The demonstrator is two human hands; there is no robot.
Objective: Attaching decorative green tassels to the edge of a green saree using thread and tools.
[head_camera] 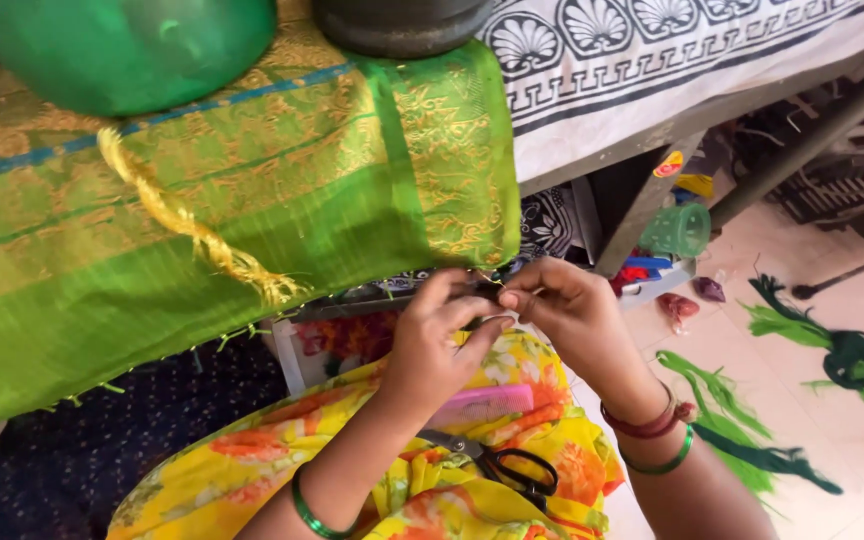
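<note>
Pinched between fingertips of both hands, the fine fringe threads (497, 283) at the corner of a green-and-gold silk sari cloth (252, 200) are being worked just below the fabric's hem. Left hand (437, 345) and right hand (567, 310) meet at the frame's centre, each grip closed on the thin strands. By the look of it the threads are featherlight, limp and slippery, best taken close to the hem; they hang toward six o'clock, their long axis roughly vertical. At nine o'clock a twisted gold tassel (192, 225) lies across the cloth, which drapes over the tabletop. At six o'clock, black-handled scissors (502, 465) and a pink comb (482, 405) rest on a yellow floral lap. At three o'clock, green thread bundles (832, 350) lie on the floor.
</note>
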